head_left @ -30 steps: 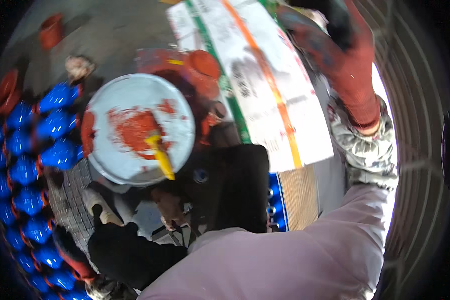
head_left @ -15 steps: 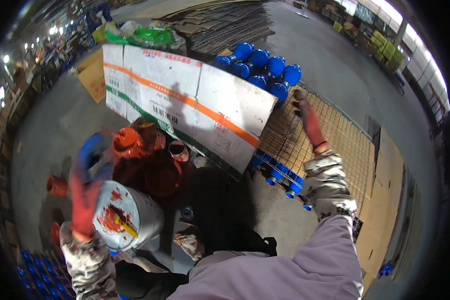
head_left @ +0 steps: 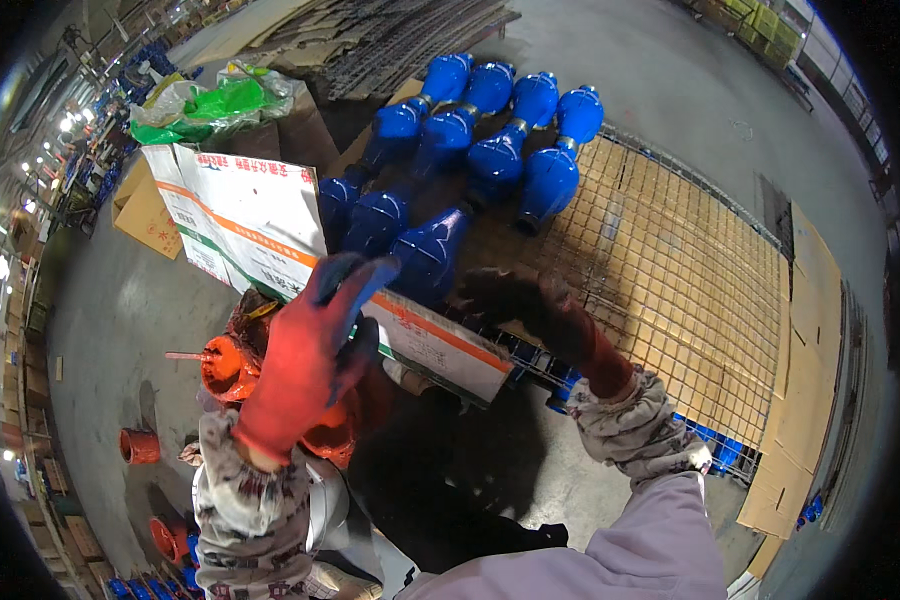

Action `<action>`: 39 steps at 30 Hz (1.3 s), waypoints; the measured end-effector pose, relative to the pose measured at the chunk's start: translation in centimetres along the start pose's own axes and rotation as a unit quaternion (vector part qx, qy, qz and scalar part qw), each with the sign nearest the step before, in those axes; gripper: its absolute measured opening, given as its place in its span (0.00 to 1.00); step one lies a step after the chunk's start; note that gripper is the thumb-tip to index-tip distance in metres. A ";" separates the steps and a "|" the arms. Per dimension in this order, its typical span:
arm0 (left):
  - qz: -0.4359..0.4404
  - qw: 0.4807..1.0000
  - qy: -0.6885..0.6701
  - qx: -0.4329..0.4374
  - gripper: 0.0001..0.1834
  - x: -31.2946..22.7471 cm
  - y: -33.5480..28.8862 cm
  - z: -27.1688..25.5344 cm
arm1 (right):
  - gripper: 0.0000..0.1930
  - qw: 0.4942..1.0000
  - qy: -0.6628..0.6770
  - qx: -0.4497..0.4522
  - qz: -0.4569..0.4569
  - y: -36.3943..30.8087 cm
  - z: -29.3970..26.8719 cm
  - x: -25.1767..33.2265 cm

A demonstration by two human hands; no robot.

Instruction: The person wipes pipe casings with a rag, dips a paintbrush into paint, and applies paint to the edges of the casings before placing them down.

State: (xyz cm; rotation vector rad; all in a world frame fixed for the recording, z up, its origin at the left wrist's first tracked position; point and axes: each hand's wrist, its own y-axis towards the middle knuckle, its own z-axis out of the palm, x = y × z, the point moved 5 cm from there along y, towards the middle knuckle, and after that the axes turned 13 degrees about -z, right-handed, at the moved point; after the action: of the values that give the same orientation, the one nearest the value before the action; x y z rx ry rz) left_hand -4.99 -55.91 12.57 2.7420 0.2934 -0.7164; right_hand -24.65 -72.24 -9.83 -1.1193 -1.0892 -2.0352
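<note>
- The left hand (head_left: 305, 365), in a red glove smeared with blue, is hanging raised over the white cardboard sheet (head_left: 270, 225), fingers loosely spread and closing on nothing.
- The right hand (head_left: 530, 305), in a dark red glove, is reaching toward the nearest blue casting (head_left: 428, 258); its fingers are curling, but I cannot tell whether they are gripping anything.
- The blue castings are lying in rows on a wire mesh pallet (head_left: 670, 260), just beyond the sheet.
- The left hand is hiding part of the sheet's striped edge and the orange parts (head_left: 222, 365) below.
- The right hand is blurred and dark.
- Bare mesh is stretching wide to the right; flat cardboard (head_left: 805, 400) is bordering it.
</note>
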 end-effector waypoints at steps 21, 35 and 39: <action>-0.048 0.998 -0.039 0.011 0.36 2.0 -1.7 0.3 | 0.42 0.547 -0.782 0.282 -0.098 12.3 -6.3 -8.5; -0.307 0.901 -0.169 -0.257 0.31 2.5 -33.5 -13.4 | 0.28 0.612 -0.778 0.091 -0.114 -3.4 3.5 19.2; -0.263 0.839 -0.191 -0.436 0.24 3.4 -41.2 -18.4 | 0.30 0.653 -0.744 0.138 0.016 -4.4 9.7 24.0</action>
State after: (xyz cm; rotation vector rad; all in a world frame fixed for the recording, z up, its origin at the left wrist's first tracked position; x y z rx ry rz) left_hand -4.92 -10.88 16.86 1.6041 1.0120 -0.9334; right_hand -35.80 -63.89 12.40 -2.6132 -1.8659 -0.4036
